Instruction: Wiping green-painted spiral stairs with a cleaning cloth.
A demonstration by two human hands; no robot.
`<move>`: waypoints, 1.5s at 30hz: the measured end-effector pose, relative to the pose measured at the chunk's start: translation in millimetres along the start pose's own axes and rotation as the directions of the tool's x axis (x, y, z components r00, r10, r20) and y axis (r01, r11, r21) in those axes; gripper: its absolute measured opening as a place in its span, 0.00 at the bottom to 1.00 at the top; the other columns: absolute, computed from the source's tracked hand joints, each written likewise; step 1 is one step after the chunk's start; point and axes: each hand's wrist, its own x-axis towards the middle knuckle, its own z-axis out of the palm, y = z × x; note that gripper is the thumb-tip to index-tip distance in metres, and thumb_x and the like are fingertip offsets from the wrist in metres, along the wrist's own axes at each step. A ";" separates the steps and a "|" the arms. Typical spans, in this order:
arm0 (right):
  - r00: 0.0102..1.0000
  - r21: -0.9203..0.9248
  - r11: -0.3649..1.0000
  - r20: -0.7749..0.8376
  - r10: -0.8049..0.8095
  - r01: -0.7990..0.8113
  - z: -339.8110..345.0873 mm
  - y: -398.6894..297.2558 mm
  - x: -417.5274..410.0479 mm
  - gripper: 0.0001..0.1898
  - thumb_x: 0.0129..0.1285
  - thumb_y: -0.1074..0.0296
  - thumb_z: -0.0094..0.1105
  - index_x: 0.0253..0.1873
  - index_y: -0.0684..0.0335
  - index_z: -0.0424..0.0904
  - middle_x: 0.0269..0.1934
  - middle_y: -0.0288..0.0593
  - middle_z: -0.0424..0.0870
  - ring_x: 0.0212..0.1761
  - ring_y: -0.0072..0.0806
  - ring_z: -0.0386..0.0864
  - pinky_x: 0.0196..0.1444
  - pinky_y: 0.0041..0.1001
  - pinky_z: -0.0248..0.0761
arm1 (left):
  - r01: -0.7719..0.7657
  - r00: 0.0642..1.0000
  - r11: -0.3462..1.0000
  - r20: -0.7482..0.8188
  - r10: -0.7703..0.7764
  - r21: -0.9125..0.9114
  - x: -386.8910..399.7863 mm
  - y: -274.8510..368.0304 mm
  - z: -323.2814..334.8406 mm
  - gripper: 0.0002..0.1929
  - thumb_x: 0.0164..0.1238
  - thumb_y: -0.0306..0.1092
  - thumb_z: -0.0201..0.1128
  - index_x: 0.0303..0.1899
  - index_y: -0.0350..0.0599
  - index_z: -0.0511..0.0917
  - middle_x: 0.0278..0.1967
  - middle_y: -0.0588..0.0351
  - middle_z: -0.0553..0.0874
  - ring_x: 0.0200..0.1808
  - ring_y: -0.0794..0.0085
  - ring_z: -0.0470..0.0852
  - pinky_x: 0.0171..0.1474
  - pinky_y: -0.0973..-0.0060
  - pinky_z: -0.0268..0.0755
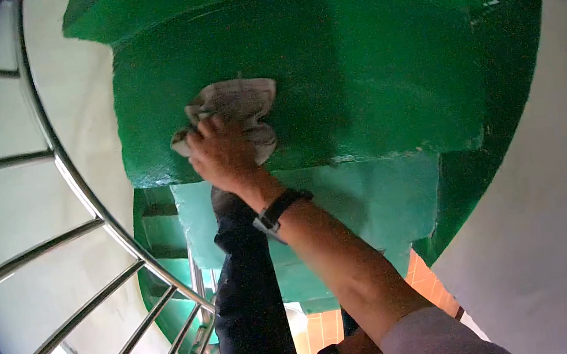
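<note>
My right hand (pixel 224 155) presses a crumpled pale cloth (pixel 243 97) onto a green-painted stair tread (pixel 384 77). Its fingers are curled over the cloth, left of the tread's middle and near the front edge. A dark-strapped watch circles that wrist. Low in the picture my left forearm crosses from the left, with a dark band at the wrist. Only a bit of my left hand (pixel 363 345) shows, as the right forearm covers the rest; its fingers are hidden.
A curved metal railing (pixel 76 182) with several bars runs down the left side. At the right rises a white wall (pixel 541 225). Lower green steps (pixel 392 198) lead down to an orange tiled floor (pixel 316 333). My dark-trousered leg (pixel 251 304) stands below the cloth.
</note>
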 end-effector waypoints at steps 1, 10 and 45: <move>1.000 -0.007 1.000 0.009 0.003 -0.003 -2.8 0.3 -6.0 0.18 0.55 0.62 0.67 0.49 0.61 0.78 0.47 0.49 0.77 0.54 0.46 0.72 0.56 0.45 0.68 | 0.005 1.000 1.000 -0.011 -0.005 -0.005 0.6 -1.8 1.6 0.14 0.56 0.37 0.64 0.42 0.42 0.77 0.31 0.46 0.82 0.32 0.54 0.84 0.37 0.55 0.75; 0.904 -0.279 0.904 -0.374 0.209 -0.324 -204.6 226.2 -116.6 0.20 0.62 0.60 0.65 0.60 0.49 0.79 0.54 0.43 0.82 0.57 0.45 0.78 0.61 0.41 0.71 | 0.048 0.993 0.994 -0.103 -0.059 -0.100 8.4 -30.1 62.8 0.14 0.55 0.35 0.64 0.42 0.40 0.76 0.29 0.46 0.81 0.30 0.54 0.83 0.36 0.56 0.73; 0.621 -0.299 0.594 -0.633 0.462 -0.747 -272.3 238.2 -241.0 0.22 0.60 0.63 0.64 0.60 0.57 0.79 0.52 0.52 0.81 0.54 0.51 0.76 0.53 0.45 0.72 | -0.082 0.995 0.995 -0.047 0.084 0.051 23.3 1.3 4.2 0.10 0.56 0.30 0.65 0.36 0.36 0.74 0.21 0.47 0.77 0.25 0.50 0.80 0.28 0.56 0.71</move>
